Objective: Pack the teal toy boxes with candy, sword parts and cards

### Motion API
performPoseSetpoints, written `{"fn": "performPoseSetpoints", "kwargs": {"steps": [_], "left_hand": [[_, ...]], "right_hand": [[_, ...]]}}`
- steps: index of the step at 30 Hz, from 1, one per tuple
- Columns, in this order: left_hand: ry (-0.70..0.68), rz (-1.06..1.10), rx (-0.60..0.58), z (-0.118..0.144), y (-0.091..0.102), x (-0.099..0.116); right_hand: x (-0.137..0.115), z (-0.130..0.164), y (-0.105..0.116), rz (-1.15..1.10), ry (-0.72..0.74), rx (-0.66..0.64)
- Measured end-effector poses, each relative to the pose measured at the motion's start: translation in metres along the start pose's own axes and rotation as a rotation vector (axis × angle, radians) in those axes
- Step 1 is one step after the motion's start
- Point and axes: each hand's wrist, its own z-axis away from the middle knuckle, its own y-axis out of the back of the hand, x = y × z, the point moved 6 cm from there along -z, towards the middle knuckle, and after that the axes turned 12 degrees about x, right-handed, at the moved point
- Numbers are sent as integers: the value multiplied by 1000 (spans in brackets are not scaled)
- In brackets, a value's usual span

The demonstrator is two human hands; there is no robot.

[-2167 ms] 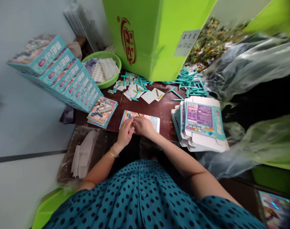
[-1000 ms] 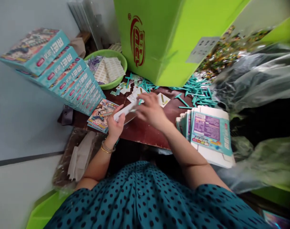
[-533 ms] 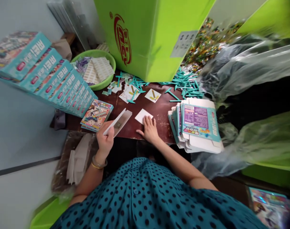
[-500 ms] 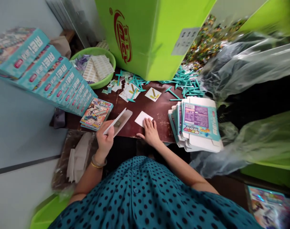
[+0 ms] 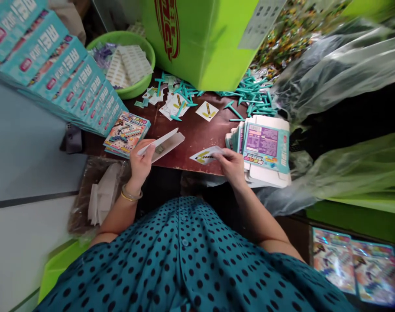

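The left hand (image 5: 140, 164) grasps an open box (image 5: 166, 145), tilted over the front edge of the desk (image 5: 197, 136), while the right hand (image 5: 231, 167) pinches a printed card (image 5: 203, 156) near stacked flattened cartons (image 5: 265, 143), a similar card (image 5: 207, 111) lying flat farther back.

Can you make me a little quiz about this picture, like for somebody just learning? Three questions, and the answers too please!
1. What is the right hand holding?

2. True or false: the left hand is empty.

3. As the person sees it, where is the green basin next to the big green carton?
A) to its left
B) to its right
C) on top of it

Key:
1. A printed card.
2. False; it holds an open box.
3. A
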Motion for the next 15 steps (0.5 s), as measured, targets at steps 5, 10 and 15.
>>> {"fn": "performPoseSetpoints", "kwargs": {"steps": [5, 10, 15], "left_hand": [[-20, -9, -33, -8, -3, -1], [91, -34, 75, -9, 4, -28], [137, -32, 109, -11, 2, -36]], "right_hand": [[-88, -36, -61, 19, 516, -112], [-83, -45, -131, 346, 710, -412], [-91, -53, -137, 342, 767, -437]]}}
